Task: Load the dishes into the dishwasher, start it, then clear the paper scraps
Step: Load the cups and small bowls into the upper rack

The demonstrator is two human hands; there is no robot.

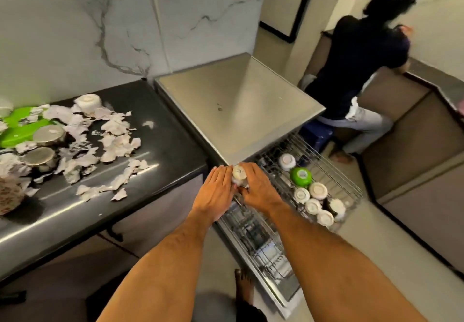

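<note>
A white cup (pixel 239 174) is upside down between both my hands, above the near left corner of the dishwasher's pulled-out upper rack (pixel 334 168). My left hand (pixel 218 191) lies with straight fingers against the cup's left side. My right hand (pixel 258 186) curls round its right side. Several white cups and a green bowl (pixel 300 176) stand inverted in the rack. Torn paper scraps (pixel 113 135) cover the black counter (pixel 163 143). A white cup (pixel 88 103), two steel bowls (pixel 49 134) and green plates (pixel 17 133) lie among them.
The steel dishwasher top (pixel 233 105) is beside the counter; its open door and lower rack (pixel 261 241) reach toward my bare foot (pixel 243 286). A person in a dark top (pixel 361 70) leans on the far counter at the right. A patterned bowl (pixel 10 193) stands at the counter's left.
</note>
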